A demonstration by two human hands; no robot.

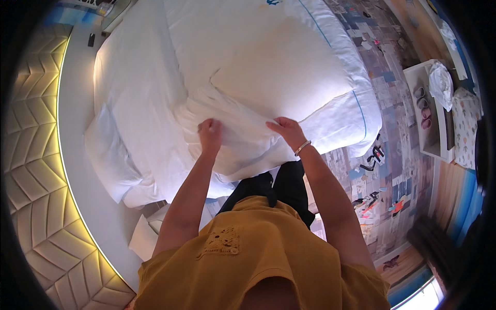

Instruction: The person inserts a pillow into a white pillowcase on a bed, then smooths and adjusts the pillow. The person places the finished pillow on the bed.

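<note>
A bed covered with white bedding point(147, 97) lies in front of me. Bunched white cloth point(232, 116) at the near edge is between my hands, with one raised ridge running towards my right hand. My left hand point(210, 133) is curled on this cloth and slightly blurred; whether its fingers grip it is hard to tell. My right hand point(286, 128) pinches the edge of the cloth between thumb and fingers, and a bracelet is on that wrist. Beyond them, a flat white layer point(271, 66) spreads over the bed, with a blue line near its right side.
A white pillow point(112, 155) lies at the bed's left end, beside a padded, lit headboard point(38, 155). On the right, a white open cabinet point(430, 143) holds slippers point(426, 118). The patterned floor point(395, 155) runs between bed and cabinet.
</note>
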